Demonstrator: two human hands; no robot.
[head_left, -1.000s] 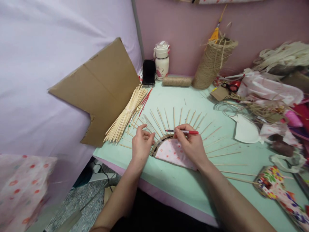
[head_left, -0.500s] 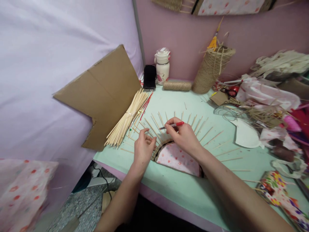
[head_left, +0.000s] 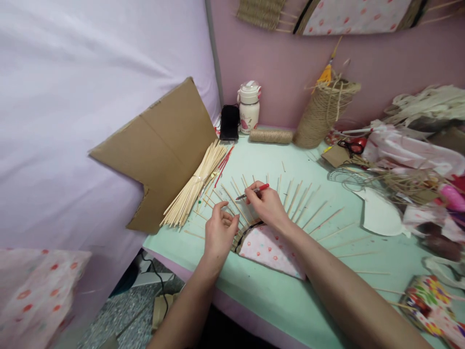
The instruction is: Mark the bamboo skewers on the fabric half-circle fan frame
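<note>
The right hand (head_left: 267, 203) pinches a red-ended pen (head_left: 263, 187) between thumb and fingers, its tip pointing left above the thin sticks (head_left: 314, 216); the left hand (head_left: 220, 230) is loosely curled near the leftmost ones, and whether it grips anything I cannot tell. The pale green table (head_left: 254, 291) spreads beneath; a brown cardboard sheet (head_left: 163, 150) leans at its left side; the half-round spotted piece (head_left: 271, 249) lies near the front edge, sticks fanning from its curved rim; a tied bundle (head_left: 196, 184) rests beside the cardboard.
</note>
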